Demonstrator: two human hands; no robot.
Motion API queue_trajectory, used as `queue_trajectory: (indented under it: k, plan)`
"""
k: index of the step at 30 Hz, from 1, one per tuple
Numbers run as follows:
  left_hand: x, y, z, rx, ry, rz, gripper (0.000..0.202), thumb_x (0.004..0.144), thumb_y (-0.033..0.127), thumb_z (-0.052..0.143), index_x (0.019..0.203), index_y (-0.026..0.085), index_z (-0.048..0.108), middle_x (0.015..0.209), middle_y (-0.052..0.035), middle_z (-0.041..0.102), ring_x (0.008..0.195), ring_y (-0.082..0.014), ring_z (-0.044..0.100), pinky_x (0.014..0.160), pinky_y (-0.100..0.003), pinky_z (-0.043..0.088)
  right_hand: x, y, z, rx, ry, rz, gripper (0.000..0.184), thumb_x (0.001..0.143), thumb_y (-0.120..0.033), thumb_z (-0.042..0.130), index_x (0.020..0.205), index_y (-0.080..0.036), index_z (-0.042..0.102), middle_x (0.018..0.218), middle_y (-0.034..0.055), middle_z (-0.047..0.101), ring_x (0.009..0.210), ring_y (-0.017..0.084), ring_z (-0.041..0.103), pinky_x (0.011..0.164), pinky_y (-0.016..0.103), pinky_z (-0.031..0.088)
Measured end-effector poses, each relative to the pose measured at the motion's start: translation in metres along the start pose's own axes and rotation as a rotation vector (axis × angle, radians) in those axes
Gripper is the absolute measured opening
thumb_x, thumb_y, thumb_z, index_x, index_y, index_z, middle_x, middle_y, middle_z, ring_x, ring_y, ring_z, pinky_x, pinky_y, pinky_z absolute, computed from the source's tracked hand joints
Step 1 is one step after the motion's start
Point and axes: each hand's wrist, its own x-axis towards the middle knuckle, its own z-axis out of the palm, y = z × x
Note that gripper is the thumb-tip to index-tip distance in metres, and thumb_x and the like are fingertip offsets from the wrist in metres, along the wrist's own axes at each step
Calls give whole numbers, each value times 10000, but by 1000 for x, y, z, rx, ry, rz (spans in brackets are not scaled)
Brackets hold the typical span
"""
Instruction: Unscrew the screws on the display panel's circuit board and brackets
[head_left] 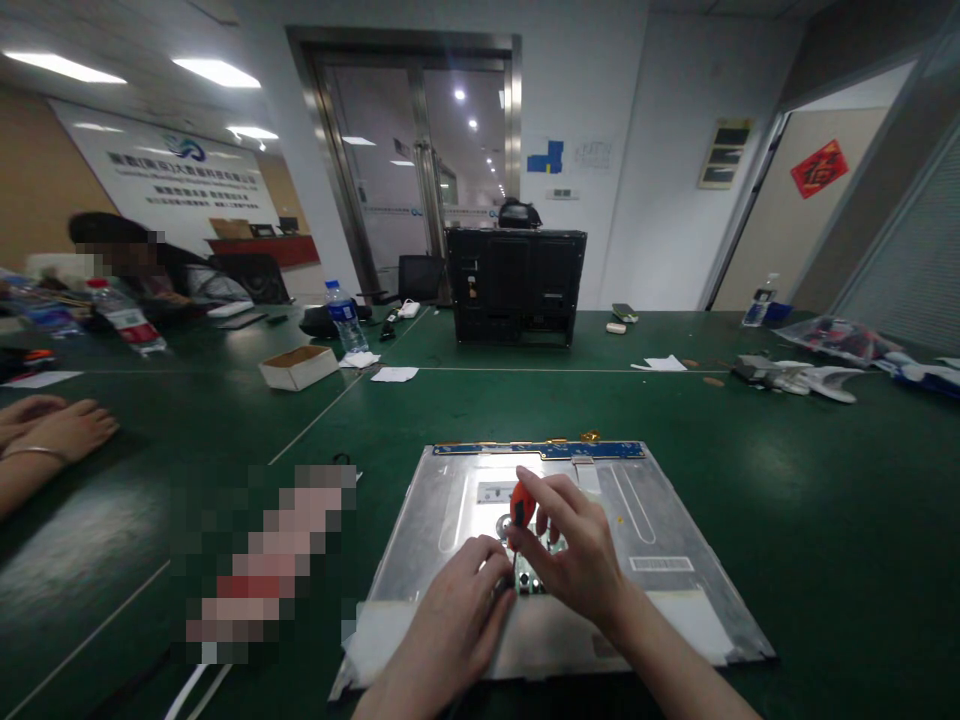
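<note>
Screwdriver (520,512) clenched upright in R hand (581,555); L hand (457,610) curled at tip on metal panel (675,520), grip unclear.

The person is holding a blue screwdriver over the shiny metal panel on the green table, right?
Not quite. The screwdriver has an orange handle, not a blue one, as the head view shows. The rest is right: the right hand holds it over the shiny metal panel on the green table.
</note>
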Motion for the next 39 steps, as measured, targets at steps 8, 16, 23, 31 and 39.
queue_trajectory:
  k: [8, 16, 23, 31, 39]
  plan:
    - [1, 5, -4, -16, -9, -16, 162, 917, 145, 444, 991, 197, 578, 1065, -102, 597, 951, -237, 606, 834, -371, 530, -2, -2, 0, 27, 10, 15, 561, 896, -157, 530, 1432, -198, 372, 893, 38, 665, 572, 119, 586, 483, 222, 503]
    - [1, 3, -3, -10, 19, -2, 182, 898, 143, 464, 1002, 205, 599, 1068, -99, 601, 947, -238, 605, 842, -374, 540, 0, -2, 0, 56, 11, -6, 486, 909, -198, 604, 1361, -261, 436, 901, 21, 629, 615, 117, 578, 492, 206, 510]
    - [1, 2, -1, -5, 9, -2, 172, 904, 142, 466, 1007, 205, 589, 1070, -101, 597, 978, -245, 598, 861, -374, 533, -3, -2, 1, 15, -34, 12, 590, 914, -173, 567, 1474, -226, 389, 927, 48, 639, 605, 122, 577, 501, 229, 509]
    - [-1, 2, 0, -16, 17, 6, 166, 907, 128, 467, 997, 204, 584, 1068, -96, 600, 970, -240, 609, 844, -366, 531, -4, -3, 1, 52, -33, 12, 588, 880, -161, 546, 1438, -200, 365, 877, 36, 649, 608, 133, 587, 497, 236, 508]
    - [-2, -1, 1, -1, -4, -4, 162, 917, 137, 457, 1015, 197, 572, 1090, -105, 589, 972, -246, 597, 833, -383, 528, -3, 0, 1, -11, -25, 4, 535, 925, -229, 602, 1432, -272, 439, 914, 34, 630, 604, 116, 577, 494, 217, 503]
